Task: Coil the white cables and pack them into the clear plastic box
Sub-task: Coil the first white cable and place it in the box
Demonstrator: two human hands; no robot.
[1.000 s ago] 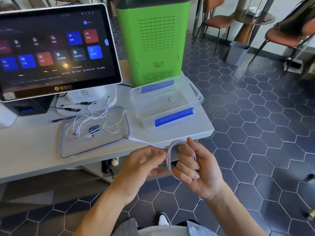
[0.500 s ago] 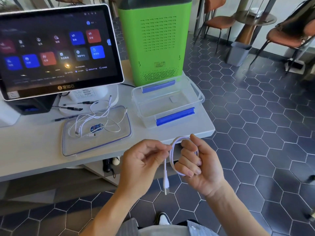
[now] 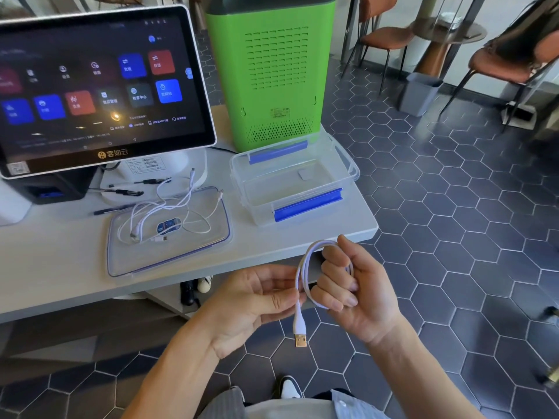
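The right hand [image 3: 354,285] holds a coiled white cable [image 3: 305,267] in its grip, below the tabletop [image 3: 60,267] edge. The left hand [image 3: 257,300] pinches the cable near its plug. The clear box [image 3: 295,179] stands open on the tabletop.

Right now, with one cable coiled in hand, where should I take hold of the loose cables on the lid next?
Pinch the bundled strands at the lid's left, beside the plugs, coming straight down from above. The strands run together there, so one grip gathers several; elsewhere the loops spread thin and flat. Both hands, left and right, hold the coiled cable, so box it first.
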